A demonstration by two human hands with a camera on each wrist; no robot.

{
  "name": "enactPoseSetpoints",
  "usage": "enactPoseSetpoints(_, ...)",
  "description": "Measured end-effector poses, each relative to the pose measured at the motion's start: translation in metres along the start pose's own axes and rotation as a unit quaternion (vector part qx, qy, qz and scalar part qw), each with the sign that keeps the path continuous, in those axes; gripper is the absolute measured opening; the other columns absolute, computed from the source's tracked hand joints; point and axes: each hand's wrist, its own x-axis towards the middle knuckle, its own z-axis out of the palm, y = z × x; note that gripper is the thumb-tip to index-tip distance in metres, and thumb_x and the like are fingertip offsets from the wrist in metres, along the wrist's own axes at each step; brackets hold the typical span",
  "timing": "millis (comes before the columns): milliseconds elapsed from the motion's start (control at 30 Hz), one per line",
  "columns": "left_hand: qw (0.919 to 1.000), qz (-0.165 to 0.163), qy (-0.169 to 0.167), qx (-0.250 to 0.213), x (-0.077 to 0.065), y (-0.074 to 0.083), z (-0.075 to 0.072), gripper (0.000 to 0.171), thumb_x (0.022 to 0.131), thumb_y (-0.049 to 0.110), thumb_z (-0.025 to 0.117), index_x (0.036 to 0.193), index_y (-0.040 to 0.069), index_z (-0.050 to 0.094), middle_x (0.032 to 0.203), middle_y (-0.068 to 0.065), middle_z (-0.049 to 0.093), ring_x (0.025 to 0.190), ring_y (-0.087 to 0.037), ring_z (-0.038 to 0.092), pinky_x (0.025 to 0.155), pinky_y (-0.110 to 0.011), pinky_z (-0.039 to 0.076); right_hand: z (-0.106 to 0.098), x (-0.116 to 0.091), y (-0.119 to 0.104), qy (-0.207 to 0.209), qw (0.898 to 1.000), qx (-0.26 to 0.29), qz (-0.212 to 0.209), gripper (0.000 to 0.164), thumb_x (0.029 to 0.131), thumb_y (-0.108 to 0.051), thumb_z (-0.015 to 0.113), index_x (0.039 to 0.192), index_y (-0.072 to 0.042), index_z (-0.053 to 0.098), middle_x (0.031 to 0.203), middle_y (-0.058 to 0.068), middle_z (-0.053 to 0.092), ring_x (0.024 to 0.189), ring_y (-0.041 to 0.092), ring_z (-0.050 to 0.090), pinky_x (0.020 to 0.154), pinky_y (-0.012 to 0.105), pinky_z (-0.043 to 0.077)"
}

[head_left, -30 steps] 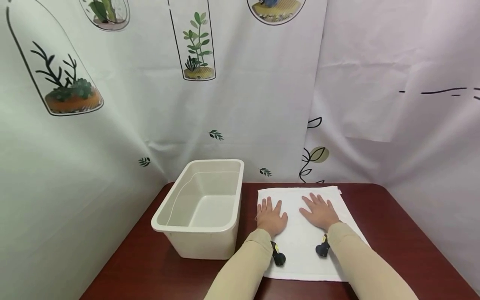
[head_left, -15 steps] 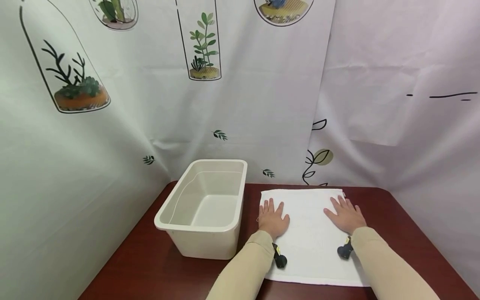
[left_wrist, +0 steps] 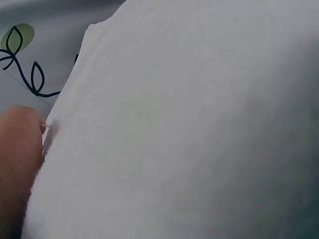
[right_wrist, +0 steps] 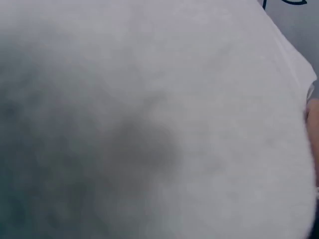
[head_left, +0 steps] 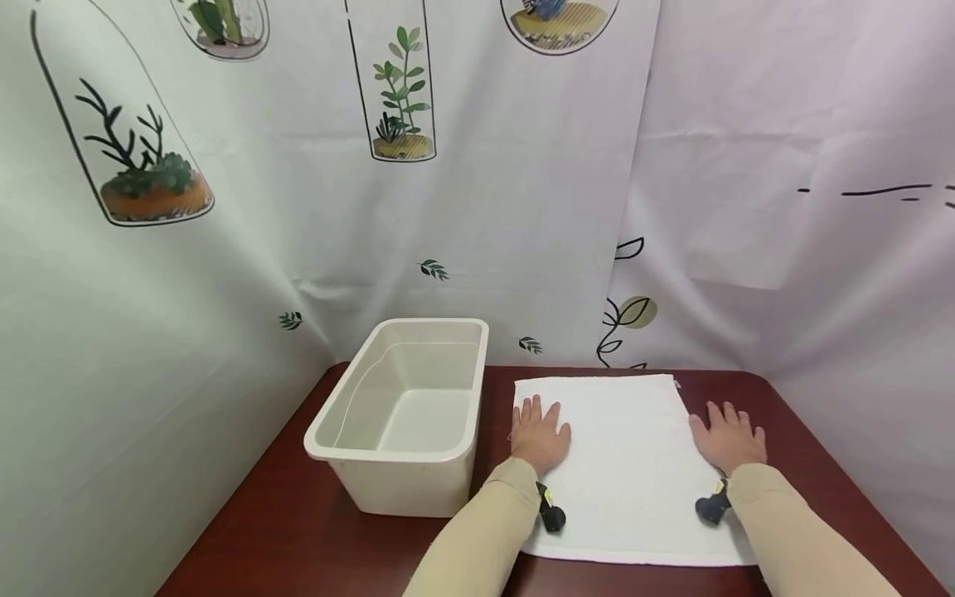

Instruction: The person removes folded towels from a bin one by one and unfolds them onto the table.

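Observation:
A white towel lies spread flat on the dark red table. My left hand rests on its left edge, fingers straight and spread. At the towel's right edge, my right hand lies palm down with fingers spread, mostly over the bare table beside it. The left wrist view is filled by the towel, with part of the left hand at the left border. In the right wrist view the towel fills most of the picture, and a sliver of the right hand shows at the right border.
A cream plastic tub stands on the table left of the towel, with nothing visible inside. Behind the table hangs a white curtain printed with plants in glass jars. Black wrist cameras sit at both cuffs.
My right hand has slid rightward across the towel, from near its middle to its right edge. The left hand has stayed at the left edge.

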Motion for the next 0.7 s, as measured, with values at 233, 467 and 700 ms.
enactPoseSetpoints(233, 0.9998, 0.008, -0.009, -0.013, -0.008, -0.001, -0.012, 0.056, 0.104, 0.047, 0.038, 0.151, 0.018, 0.049, 0.164, -0.016, 0.029, 0.153, -0.034, 0.019, 0.123, -0.051, 0.014, -0.012, 0.008, -0.050, 0.022, 0.998, -0.006, -0.063, 0.080, 0.106, -0.047, 0.037, 0.150, 0.018, 0.022, 0.150, 0.046, 0.021, 0.138, 0.064, 0.019, 0.109, 0.075, 0.019)
enactPoseSetpoints(467, 0.9973, 0.005, -0.044, -0.059, -0.042, 0.014, -0.029, 0.061, 0.099, 0.046, 0.052, 0.149, 0.011, 0.049, 0.161, -0.023, 0.030, 0.152, -0.038, 0.021, 0.121, -0.053, 0.019, 0.013, -0.032, -0.114, 0.020, 0.987, -0.044, -0.153, 0.070, 0.102, -0.037, 0.053, 0.146, 0.014, 0.036, 0.150, 0.042, 0.032, 0.137, 0.062, 0.028, 0.106, 0.075, 0.026)
enactPoseSetpoints(700, 0.9961, 0.022, -0.058, -0.062, -0.073, 0.015, -0.029, 0.065, 0.098, 0.047, 0.054, 0.150, 0.009, 0.048, 0.160, -0.024, 0.031, 0.151, -0.039, 0.022, 0.121, -0.054, 0.020, 0.038, -0.081, -0.133, -0.037, 0.982, -0.035, -0.184, 0.070, 0.100, -0.043, 0.057, 0.150, 0.003, 0.042, 0.155, 0.035, 0.032, 0.142, 0.059, 0.024, 0.109, 0.076, 0.019)
